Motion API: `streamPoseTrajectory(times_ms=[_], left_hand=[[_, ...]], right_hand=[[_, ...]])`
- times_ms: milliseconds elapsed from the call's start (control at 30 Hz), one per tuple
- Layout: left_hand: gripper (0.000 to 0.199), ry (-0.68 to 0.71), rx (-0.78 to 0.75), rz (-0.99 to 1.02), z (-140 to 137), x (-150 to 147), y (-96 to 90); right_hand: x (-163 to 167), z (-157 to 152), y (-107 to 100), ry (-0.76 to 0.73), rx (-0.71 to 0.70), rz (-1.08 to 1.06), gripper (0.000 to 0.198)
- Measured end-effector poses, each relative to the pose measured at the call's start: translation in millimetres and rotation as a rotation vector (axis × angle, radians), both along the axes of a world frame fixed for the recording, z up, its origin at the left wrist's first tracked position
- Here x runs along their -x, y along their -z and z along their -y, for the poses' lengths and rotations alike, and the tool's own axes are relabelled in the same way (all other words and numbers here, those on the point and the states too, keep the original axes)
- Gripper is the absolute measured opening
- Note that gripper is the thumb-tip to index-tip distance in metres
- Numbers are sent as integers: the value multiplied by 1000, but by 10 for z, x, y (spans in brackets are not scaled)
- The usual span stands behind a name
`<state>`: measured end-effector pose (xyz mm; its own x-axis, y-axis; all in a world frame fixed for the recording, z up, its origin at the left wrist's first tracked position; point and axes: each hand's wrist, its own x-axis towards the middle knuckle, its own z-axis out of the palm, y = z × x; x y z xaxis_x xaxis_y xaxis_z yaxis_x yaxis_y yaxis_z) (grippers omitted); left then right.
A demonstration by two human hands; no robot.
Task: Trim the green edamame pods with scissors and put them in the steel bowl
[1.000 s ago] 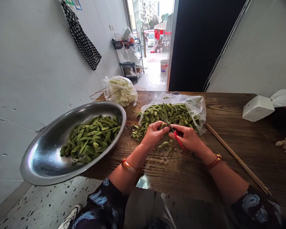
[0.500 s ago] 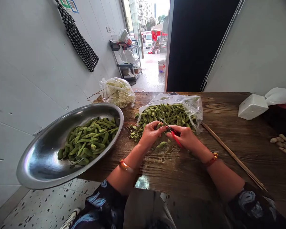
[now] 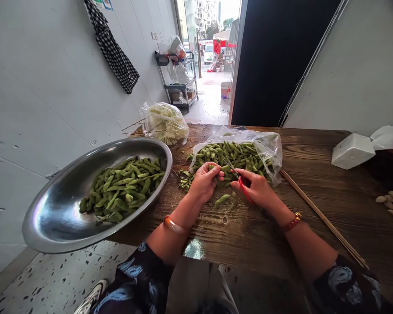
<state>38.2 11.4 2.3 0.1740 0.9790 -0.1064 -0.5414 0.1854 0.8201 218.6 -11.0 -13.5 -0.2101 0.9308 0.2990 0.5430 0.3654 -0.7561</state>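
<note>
My left hand is closed on a green soybean pod, mostly covered by the fingers. Close to its right, my right hand grips red-handled scissors, blades pointing up and to the left. Behind both hands a clear plastic bag lies spread, with a heap of edamame pods in its mouth. Two loose pods rest on the wood in front of the hands. To the left stands a large steel bowl with many pods inside. Trimmings lie beside my left hand.
Thin wooden skewers lie slanted on the table at right. A bag of pale vegetables sits at the back left. A white tissue pack and several peanuts are far right. A cart stands near the doorway.
My hands have moved slightly apart, and the scissors have drawn away from the left fingers. The whole view has shifted a little.
</note>
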Motion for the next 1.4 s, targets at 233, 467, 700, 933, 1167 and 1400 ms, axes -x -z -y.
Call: streamPoseTrajectory(times_ms=[233, 467, 700, 933, 1167, 1400], left_hand=[[33, 36, 18, -28, 39, -21, 12], [33, 27, 27, -19, 53, -16, -20], [35, 56, 24, -11, 51, -20, 8], [31, 62, -17, -13, 40, -10, 17], [19, 16, -33, 26, -6, 25, -6], [13, 269, -202, -442, 32, 91, -134]], right_hand=[[8, -2, 13, 5, -10, -16, 56], [34, 18, -18, 17, -52, -3, 54], [53, 20, 4, 36, -49, -35, 54], [70, 18, 17, 35, -41, -1, 54], [-19, 4, -55, 76, 11, -81, 51], [-165, -49, -123, 151, 26, -211, 53]])
